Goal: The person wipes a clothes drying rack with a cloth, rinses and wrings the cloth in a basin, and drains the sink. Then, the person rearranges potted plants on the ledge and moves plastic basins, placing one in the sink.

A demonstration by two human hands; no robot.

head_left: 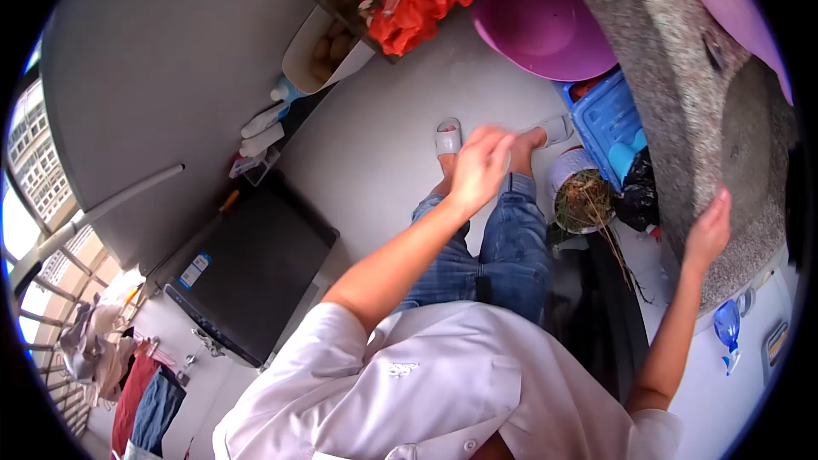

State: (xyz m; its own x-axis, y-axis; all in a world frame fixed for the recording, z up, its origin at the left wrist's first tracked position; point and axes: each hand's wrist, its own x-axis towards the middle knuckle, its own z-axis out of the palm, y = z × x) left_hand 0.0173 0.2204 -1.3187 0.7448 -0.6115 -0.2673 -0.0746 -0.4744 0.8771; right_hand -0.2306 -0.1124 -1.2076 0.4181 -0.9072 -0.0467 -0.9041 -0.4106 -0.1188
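Observation:
My left hand (482,169) is raised in front of my legs, slightly blurred, its fingers loosely bent and apart with nothing visible in them. Over at the right, my right hand (709,232) is at the speckled stone sink (686,60), with its fingers stretched along the edge. Whether the fingertips press on the stone, I cannot tell. Below the sink stand a blue plastic crate (603,115), a black plastic bag (639,192) and a white pot (567,166) with dry plant stems (586,202).
A purple basin (545,17) lies beyond my feet, near a red plastic bag (409,0) on a rack. Bottles (262,129) line the left wall. A black cabinet (256,268) stands left of my legs. A blue spray bottle (727,324) is at the lower right.

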